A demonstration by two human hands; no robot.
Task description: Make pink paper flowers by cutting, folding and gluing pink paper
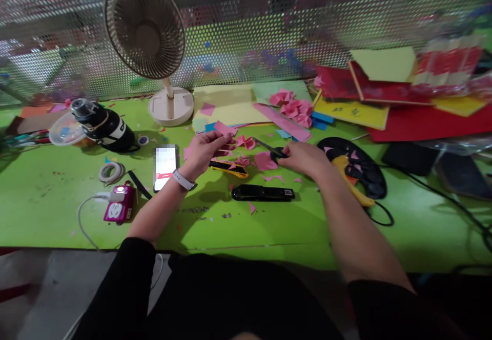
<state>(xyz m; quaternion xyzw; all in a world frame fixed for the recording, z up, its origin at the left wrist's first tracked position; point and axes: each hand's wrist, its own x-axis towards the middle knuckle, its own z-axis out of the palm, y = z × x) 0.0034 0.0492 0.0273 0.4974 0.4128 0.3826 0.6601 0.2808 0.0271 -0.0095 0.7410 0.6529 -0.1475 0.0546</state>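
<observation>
Fingers (220, 140) of the left hand (203, 151) pinch a pink paper piece (226, 128) in a narrow grip, while the right hand (302, 156) is closed around the handles of dark scissors (265, 146) — blades pointing leftward. A small pink flower (246, 142) sits between the two hands, near the left fingertips, and a pink square (265, 161) lies just beside the scissors. Nearer the body are a yellow cutter (232, 170) and a black stapler (263, 193) on the green table (230, 232). Farther out, a phone (165, 163) lies by the left wrist — beyond it stands a fan (148, 38) — and clustered flowers (294, 108) rest toward the mesh screen (246, 38).
</observation>
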